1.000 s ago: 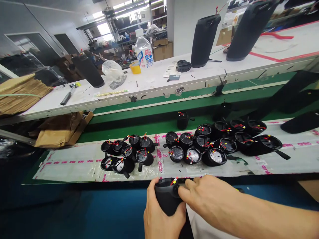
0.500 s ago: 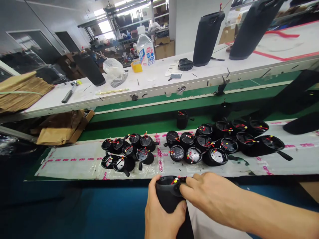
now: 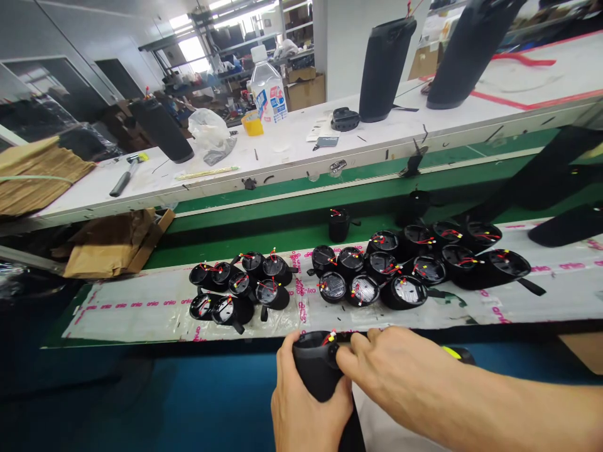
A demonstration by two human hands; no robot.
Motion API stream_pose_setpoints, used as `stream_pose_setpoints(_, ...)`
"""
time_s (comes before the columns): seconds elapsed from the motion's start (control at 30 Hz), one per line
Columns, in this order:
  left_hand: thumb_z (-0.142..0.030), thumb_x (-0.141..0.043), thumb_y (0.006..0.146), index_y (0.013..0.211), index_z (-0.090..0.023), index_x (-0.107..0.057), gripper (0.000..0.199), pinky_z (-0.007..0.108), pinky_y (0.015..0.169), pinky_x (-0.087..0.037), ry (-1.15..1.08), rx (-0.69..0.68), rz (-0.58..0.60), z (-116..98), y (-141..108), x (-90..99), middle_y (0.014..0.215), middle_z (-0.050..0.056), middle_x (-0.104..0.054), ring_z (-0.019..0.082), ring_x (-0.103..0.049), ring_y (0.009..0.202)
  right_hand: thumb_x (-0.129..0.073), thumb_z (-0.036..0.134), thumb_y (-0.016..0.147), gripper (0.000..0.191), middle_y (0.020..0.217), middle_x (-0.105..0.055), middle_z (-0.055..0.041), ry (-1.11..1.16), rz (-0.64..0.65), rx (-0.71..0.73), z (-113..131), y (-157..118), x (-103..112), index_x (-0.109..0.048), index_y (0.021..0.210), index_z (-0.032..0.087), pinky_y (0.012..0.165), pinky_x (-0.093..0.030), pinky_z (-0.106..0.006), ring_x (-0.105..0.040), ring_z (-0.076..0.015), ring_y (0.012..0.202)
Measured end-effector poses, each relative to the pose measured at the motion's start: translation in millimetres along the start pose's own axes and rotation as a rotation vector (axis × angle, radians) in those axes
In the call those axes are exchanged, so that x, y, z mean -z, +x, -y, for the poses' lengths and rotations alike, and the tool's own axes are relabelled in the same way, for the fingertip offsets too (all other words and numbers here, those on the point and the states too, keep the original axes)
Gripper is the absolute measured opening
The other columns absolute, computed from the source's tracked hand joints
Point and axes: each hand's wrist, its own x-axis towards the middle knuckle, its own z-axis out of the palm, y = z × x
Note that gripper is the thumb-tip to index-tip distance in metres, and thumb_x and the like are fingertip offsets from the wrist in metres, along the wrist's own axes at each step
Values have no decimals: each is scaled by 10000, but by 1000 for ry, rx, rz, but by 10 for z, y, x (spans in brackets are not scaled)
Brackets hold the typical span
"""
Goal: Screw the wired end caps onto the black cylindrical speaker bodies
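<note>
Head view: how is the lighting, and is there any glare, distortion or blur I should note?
Head view: bright windows blow out at the back; the near blue surface is dim. Wide-angle bending curves the white bench. Hands stay sharp: left hand grips the black housing, right hand at its rim.

Matt black plastic housing (image 3: 316,370)

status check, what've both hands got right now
Left hand wrapped around round black plastic housing. Right hand pinching at its rim by the red wires. Nothing blocking.
</note>
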Motion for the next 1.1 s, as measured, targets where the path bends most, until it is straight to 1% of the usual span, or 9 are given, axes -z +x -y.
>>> stream_pose_setpoints(0.13,-419,-755,672,1411,-211,-531,800,579,988,-512,-185,-14,13,129,72,8,1305,205,-751,483,-712,1176,-636,44,782,272,829,-631,-6,155,-34,49,-125,91,94,-553,952,240,496,-146,-404,-536,-202,590)
stream_pose_setpoints(0.27,-512,-827,654,1452,-213,-489,917,513,1041,-522,-558,-43,197,326,159,8,1249,146,-783,386,-738,1108,-525,146,1045,158,775,-662,32,440,-59,-145,-236,122,154,-529,922,244,524,-237,-343,-594,-176,576)
stream_pose_setpoints(0.37,-612,-888,651,1506,-233,-440,1037,533,1127,-497,-721,-7,313,435,191,-15,1300,147,-789,404,-738,1184,-452,179,1104,210,807,-687,32,567,-24,-228,-247,72,151,-536,925,247,566,-317,-327,-663,-188,638)
stream_pose_setpoints(0.5,-639,-879,688,1521,-263,-455,1007,546,1202,-460,-815,26,347,499,207,-34,1389,144,-759,433,-673,1340,-473,183,1104,195,834,-704,32,590,-23,-222,-188,5,107,-548,936,250,582,-346,-336,-690,-198,661)
stream_pose_setpoints(0.6,-659,-823,760,1538,-264,-457,946,551,1232,-429,-772,5,350,496,222,-9,1440,143,-733,424,-634,1397,-557,166,1061,154,830,-704,33,497,-90,-186,-127,3,84,-541,940,258,564,-314,-361,-682,-212,641)
stream_pose_setpoints(0.7,-666,-872,710,1522,-237,-472,1001,541,1236,-416,-682,-40,324,454,237,37,1462,157,-715,426,-626,1399,-631,130,982,176,814,-680,30,333,-160,-110,-83,29,80,-526,938,264,533,-226,-392,-640,-222,606)
stream_pose_setpoints(0.87,-666,-889,663,1449,-217,-524,976,498,1115,-507,-634,-29,333,382,237,62,1327,143,-772,394,-714,1219,-680,84,871,246,797,-627,42,186,-184,-17,-74,70,83,-508,937,248,532,-161,-404,-569,-193,609)
stream_pose_setpoints(1.0,-569,-850,670,1394,-197,-560,864,467,1033,-535,-537,-80,232,369,215,39,1262,128,-772,355,-723,1120,-718,100,837,270,818,-611,32,119,-174,49,-80,66,58,-512,919,253,530,-141,-423,-543,-202,651)
stream_pose_setpoints(1.1,-515,-819,669,1389,-201,-564,826,462,1006,-540,-489,-71,183,354,192,36,1241,115,-770,347,-728,1092,-739,125,827,265,824,-601,28,90,-176,60,-73,59,43,-523,904,256,529,-150,-432,-534,-212,660)
